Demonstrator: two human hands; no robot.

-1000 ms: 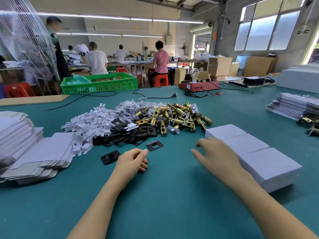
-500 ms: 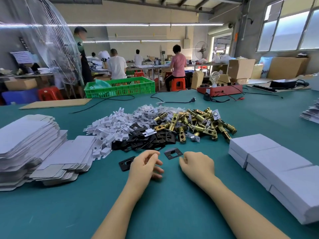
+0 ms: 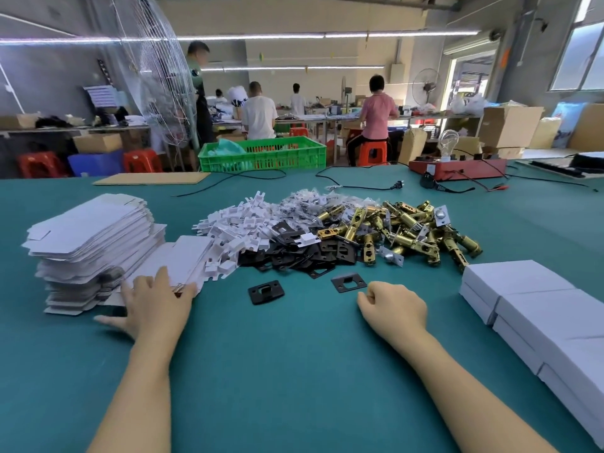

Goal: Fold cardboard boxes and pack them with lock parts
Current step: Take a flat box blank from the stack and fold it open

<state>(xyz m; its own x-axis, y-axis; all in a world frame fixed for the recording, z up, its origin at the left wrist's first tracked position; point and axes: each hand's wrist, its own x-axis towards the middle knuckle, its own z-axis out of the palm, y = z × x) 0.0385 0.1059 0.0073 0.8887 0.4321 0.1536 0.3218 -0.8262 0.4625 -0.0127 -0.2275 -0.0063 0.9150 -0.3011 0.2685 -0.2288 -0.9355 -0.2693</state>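
A: What fills the green desk (image 3: 294, 371)?

B: Folded white boxes (image 3: 539, 308) at lower right, a stack of flat box blanks (image 3: 94, 243) at left, brass latches (image 3: 408, 233) and black strike plates (image 3: 307, 253) heaped at centre.

A: And the hands?

B: The left hand (image 3: 153, 305) lies spread flat on the low blanks beside the stack, grip apart, nothing clamped. The right hand (image 3: 392, 308) rests loosely curled and empty, near a loose strike plate (image 3: 348, 282).

A: The risk?

B: Probably dragging several blanks at once, or toppling the stack.
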